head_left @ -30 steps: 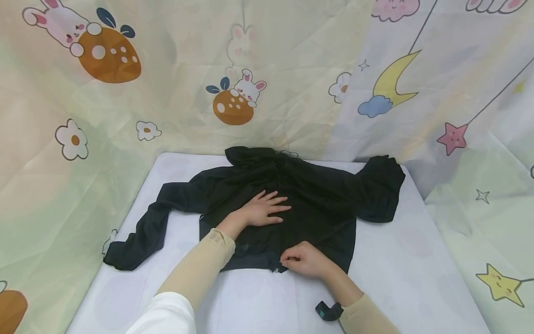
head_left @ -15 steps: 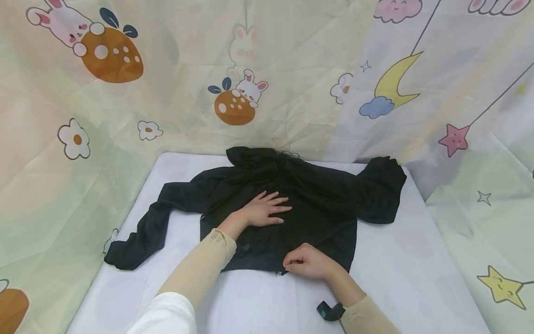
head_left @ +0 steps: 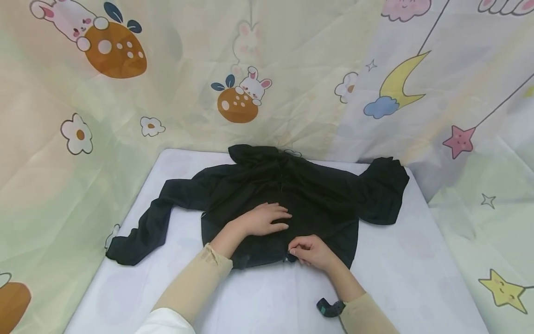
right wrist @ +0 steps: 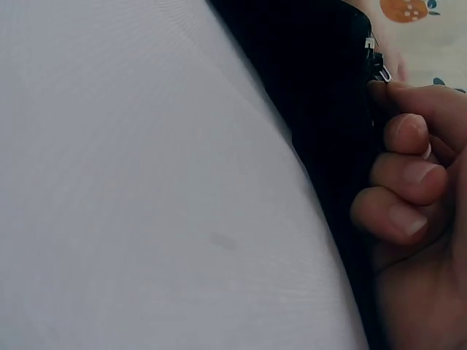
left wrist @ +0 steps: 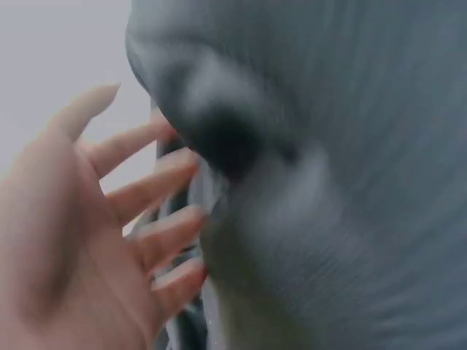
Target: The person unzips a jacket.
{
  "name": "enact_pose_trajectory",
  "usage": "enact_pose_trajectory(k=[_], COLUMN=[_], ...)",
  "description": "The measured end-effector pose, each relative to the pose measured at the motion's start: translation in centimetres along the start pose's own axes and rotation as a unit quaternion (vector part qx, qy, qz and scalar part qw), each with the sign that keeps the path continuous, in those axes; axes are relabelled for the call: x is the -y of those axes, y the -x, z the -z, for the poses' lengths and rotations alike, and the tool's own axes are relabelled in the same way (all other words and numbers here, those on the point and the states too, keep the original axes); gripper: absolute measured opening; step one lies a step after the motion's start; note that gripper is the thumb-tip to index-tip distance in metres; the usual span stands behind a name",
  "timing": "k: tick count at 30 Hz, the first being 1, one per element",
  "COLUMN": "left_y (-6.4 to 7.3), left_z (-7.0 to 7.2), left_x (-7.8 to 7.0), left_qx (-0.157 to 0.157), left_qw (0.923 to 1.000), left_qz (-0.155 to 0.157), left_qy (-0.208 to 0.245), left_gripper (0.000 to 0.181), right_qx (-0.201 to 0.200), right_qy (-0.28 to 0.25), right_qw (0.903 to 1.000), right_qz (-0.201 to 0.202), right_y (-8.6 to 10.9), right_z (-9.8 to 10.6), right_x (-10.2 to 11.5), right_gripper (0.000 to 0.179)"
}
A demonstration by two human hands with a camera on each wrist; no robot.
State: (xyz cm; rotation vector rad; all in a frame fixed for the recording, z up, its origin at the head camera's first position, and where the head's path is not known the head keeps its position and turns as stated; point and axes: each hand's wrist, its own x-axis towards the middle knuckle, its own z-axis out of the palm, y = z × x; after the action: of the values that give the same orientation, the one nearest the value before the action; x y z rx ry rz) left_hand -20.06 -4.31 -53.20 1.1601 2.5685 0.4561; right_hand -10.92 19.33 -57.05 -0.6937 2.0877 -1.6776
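A black zip jacket (head_left: pixel 321 195) lies spread front up, its left-side sleeve stretched out and its right-side sleeve bunched. Over its middle is my left hand (head_left: pixel 264 220), fingers extended and slightly bent; in the left wrist view those fingers (left wrist: pixel 157 182) look spread and blurred beside dark cloth. At the bottom hem my right hand (head_left: pixel 313 250) pinches the jacket's edge by the zipper's lower end. The right wrist view shows the metal zipper pull (right wrist: pixel 384 72) just above the thumb and index tips, with the other fingers (right wrist: pixel 400 215) curled. The hem there is lifted a little.
The jacket lies on a white-covered table (head_left: pixel 250 306). Patterned curtains (head_left: pixel 179 79) with rabbits and stars rise close behind and on both sides. A black wrist device (head_left: pixel 329 307) sticks out from the right wrist. Both forearms wear beige sleeves (head_left: pixel 193 283).
My left hand has slid slightly toward me, and its fingers are less flat and spread. My right hand has raised the hem by the zipper a little, moving slightly up and right.
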Motion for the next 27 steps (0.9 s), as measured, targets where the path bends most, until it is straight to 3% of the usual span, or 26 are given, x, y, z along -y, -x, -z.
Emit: enact_pose_trajectory(k=[4, 7, 10, 14, 18, 24, 27], left_y=[2.7, 4.5, 5.5, 6.0, 6.1, 5.9, 5.7], left_z=[-0.9, -2.2, -3.7, -5.1, -5.5, -5.4, -5.3], left_x=[-1.1, -1.3, -1.1, -0.5, -0.3, -0.1, 0.0], left_qx=[-0.016, -0.051, -0.081, -0.113, -0.129, -0.151, -0.153], left_qw=[0.9943, 0.9923, 0.99, 0.9849, 0.9817, 0.9793, 0.9791], left_qz=[-0.069, -0.08, -0.085, -0.105, -0.115, -0.089, -0.078], left_qy=[0.08, 0.079, 0.079, 0.079, 0.081, 0.101, 0.109], left_gripper=[0.043, 0.033, 0.024, 0.019, 0.019, 0.015, 0.014], right_qx=[0.0, 0.0, 0.001, 0.006, 0.024, 0.096, 0.101], right_qy=[-0.014, -0.012, 0.023, 0.073, 0.104, 0.158, 0.167], right_qw=[0.9999, 0.9996, 0.9989, 0.9964, 0.9934, 0.9788, 0.9765], right_qz=[0.006, 0.025, 0.041, 0.041, 0.043, 0.089, 0.092], right_y=[0.0, -0.1, -0.2, -0.6, -0.7, -0.6, -0.4], right_z=[-0.3, -0.7, -0.9, -1.1, -1.2, -1.4, -1.6], right_x=[1.4, 2.4, 2.2, 0.6, 0.0, 0.5, 0.7], right_gripper=[0.008, 0.007, 0.007, 0.008, 0.01, 0.011, 0.011])
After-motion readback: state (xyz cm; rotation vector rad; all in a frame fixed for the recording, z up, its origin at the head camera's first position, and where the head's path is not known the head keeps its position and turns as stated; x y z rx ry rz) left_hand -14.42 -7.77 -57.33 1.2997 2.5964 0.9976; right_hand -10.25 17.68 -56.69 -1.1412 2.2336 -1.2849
